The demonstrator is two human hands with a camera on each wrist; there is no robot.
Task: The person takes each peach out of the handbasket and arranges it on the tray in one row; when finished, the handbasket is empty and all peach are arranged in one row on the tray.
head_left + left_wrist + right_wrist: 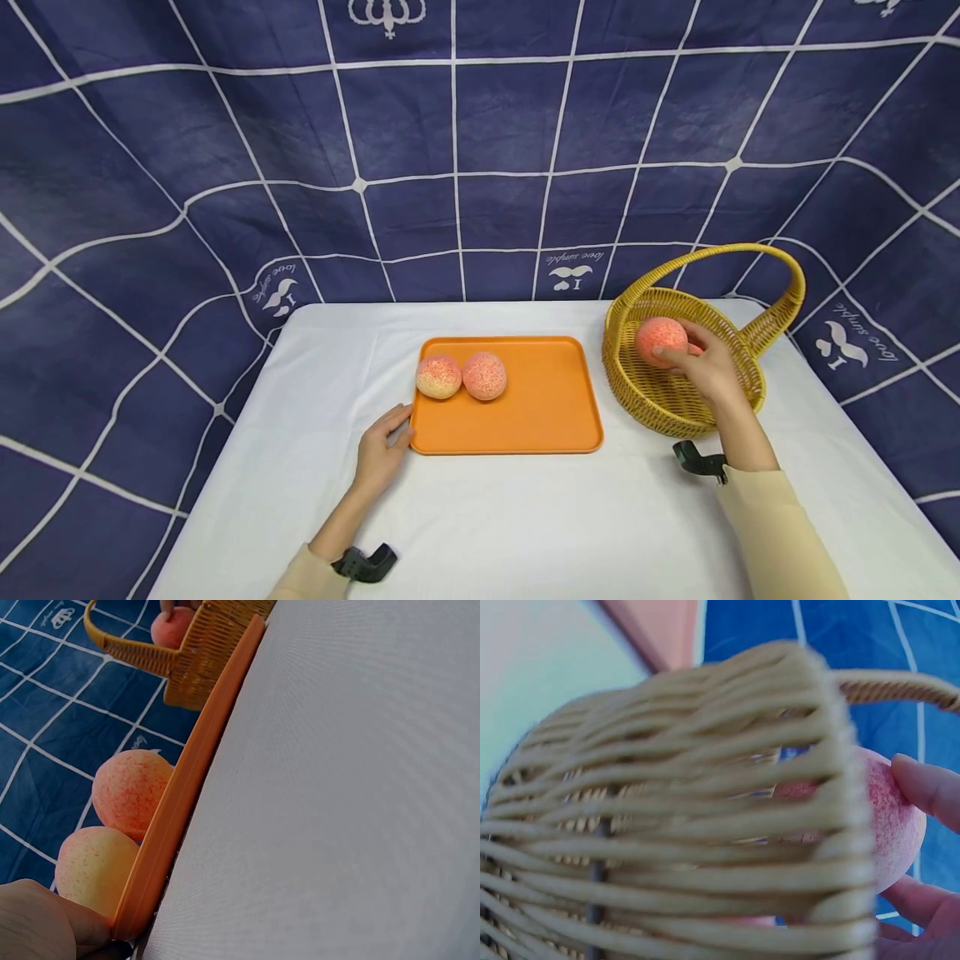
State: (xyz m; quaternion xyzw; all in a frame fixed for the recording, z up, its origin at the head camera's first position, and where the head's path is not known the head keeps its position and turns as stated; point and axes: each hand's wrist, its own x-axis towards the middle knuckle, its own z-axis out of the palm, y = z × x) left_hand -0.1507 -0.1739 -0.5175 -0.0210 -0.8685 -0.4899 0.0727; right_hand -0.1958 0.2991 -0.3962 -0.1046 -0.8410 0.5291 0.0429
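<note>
My right hand grips a pink-red speckled peach inside the yellow wicker basket. In the right wrist view, thumb and fingers lie on opposite sides of that peach, partly behind the wicker wall. Another pink-red fruit shows in the basket, mostly hidden by the hand. On the orange tray, a yellow-and-pink peach and a pinker peach sit side by side at the upper left. My left hand rests against the tray's left edge, its fingertips at the rim.
White cloth covers the table. The basket stands right of the tray, its tall arched handle rising over it. A dark blue curtain with white lines hangs behind and at both sides.
</note>
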